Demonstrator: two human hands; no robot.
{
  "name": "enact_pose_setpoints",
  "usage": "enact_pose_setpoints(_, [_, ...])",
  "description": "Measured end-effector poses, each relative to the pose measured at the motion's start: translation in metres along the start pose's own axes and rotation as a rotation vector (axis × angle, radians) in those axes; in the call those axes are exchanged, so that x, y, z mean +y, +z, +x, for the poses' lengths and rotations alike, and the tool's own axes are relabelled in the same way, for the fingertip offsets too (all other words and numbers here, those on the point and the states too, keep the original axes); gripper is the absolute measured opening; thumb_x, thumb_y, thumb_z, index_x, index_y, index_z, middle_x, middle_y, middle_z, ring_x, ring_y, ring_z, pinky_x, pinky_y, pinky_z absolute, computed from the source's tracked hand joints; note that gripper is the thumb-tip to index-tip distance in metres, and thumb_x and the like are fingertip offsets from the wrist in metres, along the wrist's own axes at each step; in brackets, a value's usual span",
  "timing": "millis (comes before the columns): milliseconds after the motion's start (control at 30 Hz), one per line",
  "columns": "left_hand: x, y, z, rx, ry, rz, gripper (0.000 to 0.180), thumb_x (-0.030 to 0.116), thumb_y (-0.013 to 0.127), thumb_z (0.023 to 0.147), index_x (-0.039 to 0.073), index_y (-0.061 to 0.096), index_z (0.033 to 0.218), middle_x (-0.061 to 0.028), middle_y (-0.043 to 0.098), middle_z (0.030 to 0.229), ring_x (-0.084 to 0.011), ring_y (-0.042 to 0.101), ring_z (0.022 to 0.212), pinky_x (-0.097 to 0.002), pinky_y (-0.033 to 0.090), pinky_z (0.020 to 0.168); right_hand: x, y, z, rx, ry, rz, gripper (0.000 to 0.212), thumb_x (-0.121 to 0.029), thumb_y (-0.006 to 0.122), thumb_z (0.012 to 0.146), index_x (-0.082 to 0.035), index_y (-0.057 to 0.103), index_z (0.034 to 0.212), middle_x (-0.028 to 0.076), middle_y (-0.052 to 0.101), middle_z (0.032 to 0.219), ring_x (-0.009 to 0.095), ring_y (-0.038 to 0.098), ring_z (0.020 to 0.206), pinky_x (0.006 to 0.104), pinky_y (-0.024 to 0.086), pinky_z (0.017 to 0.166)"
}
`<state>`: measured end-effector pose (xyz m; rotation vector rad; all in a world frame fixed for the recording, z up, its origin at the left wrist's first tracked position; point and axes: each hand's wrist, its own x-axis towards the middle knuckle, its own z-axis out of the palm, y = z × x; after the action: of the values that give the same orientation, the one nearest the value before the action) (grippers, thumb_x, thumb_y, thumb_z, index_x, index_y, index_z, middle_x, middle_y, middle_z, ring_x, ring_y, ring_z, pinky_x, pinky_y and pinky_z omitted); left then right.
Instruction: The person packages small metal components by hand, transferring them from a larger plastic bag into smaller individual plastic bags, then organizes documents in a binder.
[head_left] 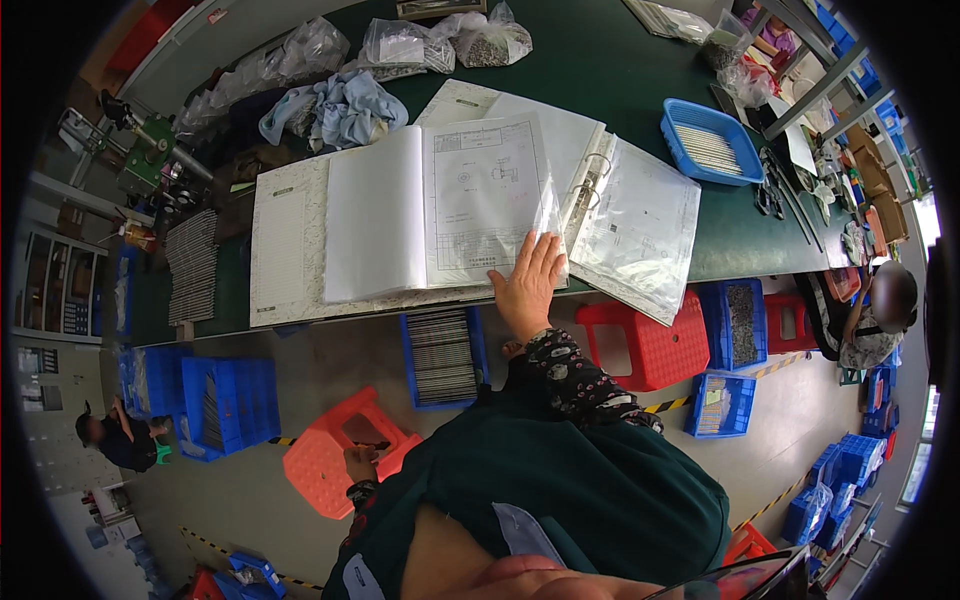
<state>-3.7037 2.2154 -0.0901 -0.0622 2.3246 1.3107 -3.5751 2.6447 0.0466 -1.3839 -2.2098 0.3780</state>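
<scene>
My right hand [529,287] lies flat with its fingers spread on the lower right corner of a drawing page in a clear sleeve [487,200]. That page belongs to an open ring binder [290,240] with a marbled cover, lying across the front of the green table. A second open binder [640,235] lies partly beneath it on the right, its metal rings showing. Low at my side, my left hand [360,463] is closed in front of a red plastic stool [318,468]. What it holds, if anything, I cannot make out.
A blue basket of rods [690,113] and pliers [770,195] are at the right. Crumpled blue cloth [355,108] and bagged parts [495,40] lie behind the binders. Metal rods [192,268] line the left. A blue crate [408,365] and another red stool [655,345] stand below.
</scene>
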Motion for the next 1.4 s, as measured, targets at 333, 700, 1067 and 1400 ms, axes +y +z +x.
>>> enact_pose_setpoints(333, [-0.018,-0.003,-0.003,0.039,-0.012,-0.032,0.010,0.014,0.047,0.086,0.006,0.042,0.090,-0.0113,0.063,0.080,-0.0190,0.063,0.066,-0.0300,0.048,0.048,-0.028,-0.028,-0.011,0.000,-0.441,0.246,0.086,-0.044,0.059,0.078,-0.002,0.014,0.139,0.025,0.013,0.142,0.040,0.004,0.134,0.0527,0.002,0.106])
enact_pose_setpoints(700, [-0.012,-0.004,-0.003,0.012,0.002,-0.023,0.011,0.014,0.049,0.086,0.006,0.043,0.092,-0.0119,0.063,0.078,-0.0195,0.063,0.065,-0.0311,0.049,0.050,0.004,0.004,0.000,-0.008,-0.086,-0.074,0.073,-0.023,0.055,0.082,0.002,0.015,0.137,0.025,0.021,0.140,0.035,0.010,0.134,0.0509,0.004,0.107])
enact_pose_setpoints(1067, [-0.011,-0.004,-0.003,-0.041,0.115,0.102,0.017,0.018,0.049,0.088,0.003,0.042,0.093,-0.0134,0.062,0.078,-0.0208,0.064,0.067,-0.0310,0.050,0.052,-0.055,-0.023,-0.002,0.045,-0.450,0.206,0.068,0.009,0.044,0.071,-0.006,0.027,0.135,0.011,0.034,0.137,0.033,0.018,0.133,0.0516,0.011,0.106])
enact_pose_setpoints(1400, [-0.014,0.001,-0.020,-0.040,0.050,0.015,0.015,0.017,0.047,0.089,0.004,0.042,0.092,-0.0133,0.061,0.083,-0.0200,0.063,0.066,-0.0309,0.050,0.050,0.004,-0.024,-0.002,0.081,-0.015,-0.014,0.082,-0.038,0.057,0.080,0.007,0.016,0.135,0.034,0.012,0.138,0.045,0.002,0.132,0.0549,0.000,0.104])
